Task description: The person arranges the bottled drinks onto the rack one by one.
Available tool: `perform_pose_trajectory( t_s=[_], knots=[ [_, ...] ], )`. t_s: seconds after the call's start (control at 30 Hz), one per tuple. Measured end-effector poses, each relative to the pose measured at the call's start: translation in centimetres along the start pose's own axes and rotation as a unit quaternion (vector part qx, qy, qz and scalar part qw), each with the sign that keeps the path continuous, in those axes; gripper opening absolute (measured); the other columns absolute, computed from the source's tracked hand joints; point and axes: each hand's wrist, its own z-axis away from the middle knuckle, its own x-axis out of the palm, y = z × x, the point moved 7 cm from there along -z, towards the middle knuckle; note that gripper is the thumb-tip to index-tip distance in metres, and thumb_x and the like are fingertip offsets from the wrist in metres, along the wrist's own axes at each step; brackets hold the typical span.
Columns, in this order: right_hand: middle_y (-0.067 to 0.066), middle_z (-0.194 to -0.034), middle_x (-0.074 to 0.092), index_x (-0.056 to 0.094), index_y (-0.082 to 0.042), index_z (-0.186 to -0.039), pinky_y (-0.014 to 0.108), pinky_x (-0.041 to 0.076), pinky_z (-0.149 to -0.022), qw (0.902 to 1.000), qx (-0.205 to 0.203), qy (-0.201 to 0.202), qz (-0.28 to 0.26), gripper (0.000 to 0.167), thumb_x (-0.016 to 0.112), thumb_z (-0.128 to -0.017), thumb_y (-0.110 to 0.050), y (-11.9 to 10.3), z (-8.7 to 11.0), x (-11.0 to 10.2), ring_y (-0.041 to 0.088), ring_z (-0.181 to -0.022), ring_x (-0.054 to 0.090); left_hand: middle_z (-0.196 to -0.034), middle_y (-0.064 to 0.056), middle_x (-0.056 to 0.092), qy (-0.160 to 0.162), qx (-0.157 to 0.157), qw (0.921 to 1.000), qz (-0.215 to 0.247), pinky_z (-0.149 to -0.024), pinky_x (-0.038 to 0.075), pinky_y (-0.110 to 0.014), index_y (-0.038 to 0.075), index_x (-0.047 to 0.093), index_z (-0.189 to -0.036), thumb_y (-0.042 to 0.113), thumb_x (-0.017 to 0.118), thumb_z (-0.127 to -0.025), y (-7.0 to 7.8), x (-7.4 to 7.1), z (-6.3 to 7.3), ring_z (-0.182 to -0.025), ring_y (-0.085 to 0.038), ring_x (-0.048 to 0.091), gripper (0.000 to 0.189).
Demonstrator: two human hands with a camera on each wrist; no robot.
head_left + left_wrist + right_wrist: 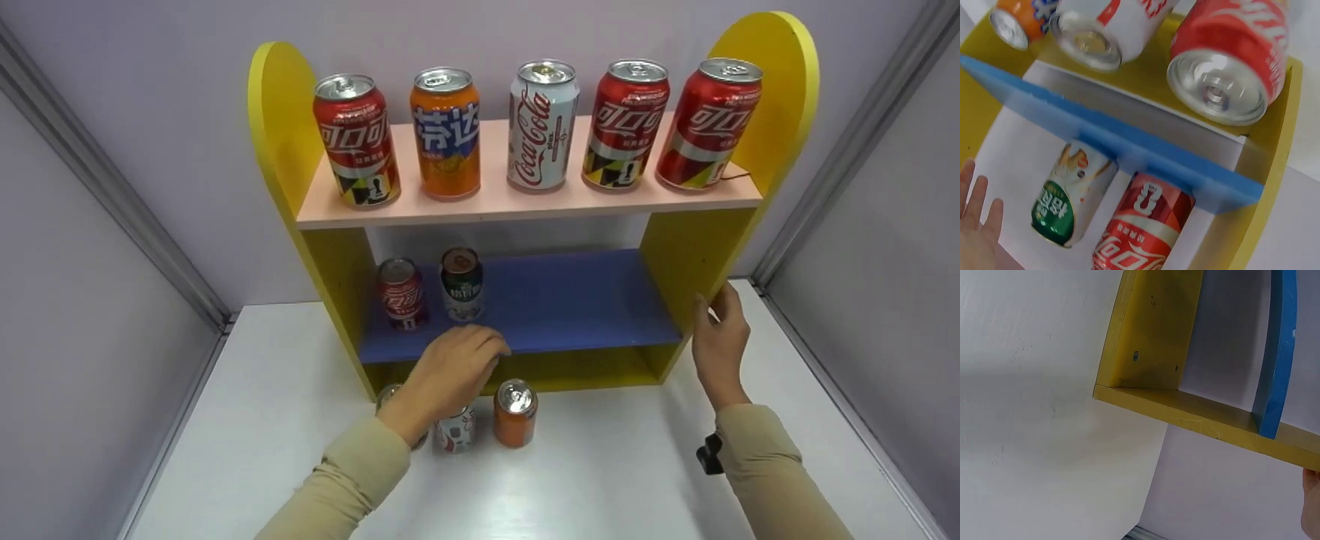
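My left hand (pixel 454 367) hovers in front of the blue shelf board (pixel 577 300), fingers loosely bent and holding nothing. Its fingers also show at the lower left of the left wrist view. Behind it, a green-and-white can (pixel 462 289) and a red Coca-Cola can (pixel 403 296) stand on that board. Below, a white Coca-Cola can (pixel 456 431) and an orange can (pixel 515 416) stand on the table; another can (pixel 390 394) is mostly hidden by the hand. With thumb and fingers, my right hand (pixel 720 341) grips the edge of the yellow side panel of the shelf (pixel 686 262).
Five cans line the pink top board (pixel 495 206): red Coca-Cola cans (pixel 356 142) at both sides, an orange can (pixel 446 135) and a white Coca-Cola can (pixel 544 127) between. The white table (pixel 600 480) lies between grey side walls (pixel 885 225).
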Motion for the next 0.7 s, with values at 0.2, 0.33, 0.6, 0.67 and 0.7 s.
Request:
perform_pose_trajectory(
  t_s=[0.2, 0.33, 0.6, 0.67, 0.7],
  knots=[
    [0.016, -0.139, 0.053, 0.044, -0.002, -0.146, 0.034, 0.048, -0.102, 0.9998, -0.014, -0.002, 0.013, 0.043, 0.050, -0.104, -0.011, -0.6, 0.2, -0.1, 0.027, -0.131, 0.050, -0.109, 0.002, 0.066, -0.059, 0.013, 0.9977, 0.030, -0.095, 0.051, -0.030, 0.015, 0.068, -0.108, 0.014, 0.067, -0.095, 1.7, 1.6, 1.2, -0.105, -0.015, 0.062, 0.013],
    [0.014, -0.138, 0.055, 0.045, -0.005, -0.146, 0.029, 0.049, -0.099, 0.9994, -0.030, -0.002, 0.018, 0.042, 0.050, -0.105, -0.013, 1.2, -0.2, -0.2, 0.024, -0.128, 0.053, -0.111, 0.003, 0.066, -0.088, 0.028, 0.9946, 0.047, -0.097, 0.050, -0.030, 0.016, 0.069, -0.109, 0.016, 0.068, -0.095, 2.9, 3.0, 1.5, -0.109, -0.015, 0.061, 0.014],
    [0.011, -0.136, 0.057, 0.046, -0.009, -0.145, 0.024, 0.050, -0.095, 0.9980, -0.053, -0.004, 0.034, 0.042, 0.051, -0.104, -0.018, 1.7, -0.4, -0.2, 0.022, -0.127, 0.054, -0.117, 0.005, 0.065, -0.138, 0.051, 0.9891, 0.009, -0.096, 0.050, -0.033, 0.021, 0.069, -0.114, 0.024, 0.068, -0.093, 4.7, 6.2, 1.9, -0.113, -0.014, 0.059, 0.021],
    [0.011, -0.137, 0.057, 0.045, -0.008, -0.145, 0.025, 0.050, -0.096, 0.9980, -0.053, -0.009, 0.034, 0.042, 0.051, -0.104, -0.018, 1.6, -0.4, -0.1, 0.023, -0.128, 0.054, -0.121, 0.005, 0.064, -0.149, 0.047, 0.9876, -0.003, -0.098, 0.049, -0.034, 0.023, 0.067, -0.118, 0.023, 0.065, -0.094, 4.9, 6.8, 1.9, -0.116, -0.014, 0.058, 0.025],
    [0.011, -0.137, 0.057, 0.045, -0.008, -0.145, 0.025, 0.050, -0.096, 0.9980, -0.053, -0.010, 0.033, 0.042, 0.051, -0.104, -0.018, 1.6, -0.4, -0.1, 0.023, -0.128, 0.053, -0.123, 0.005, 0.064, -0.151, 0.045, 0.9875, -0.007, -0.099, 0.049, -0.034, 0.024, 0.067, -0.120, 0.022, 0.063, -0.095, 5.0, 7.0, 1.9, -0.117, -0.014, 0.057, 0.025]
  ],
)
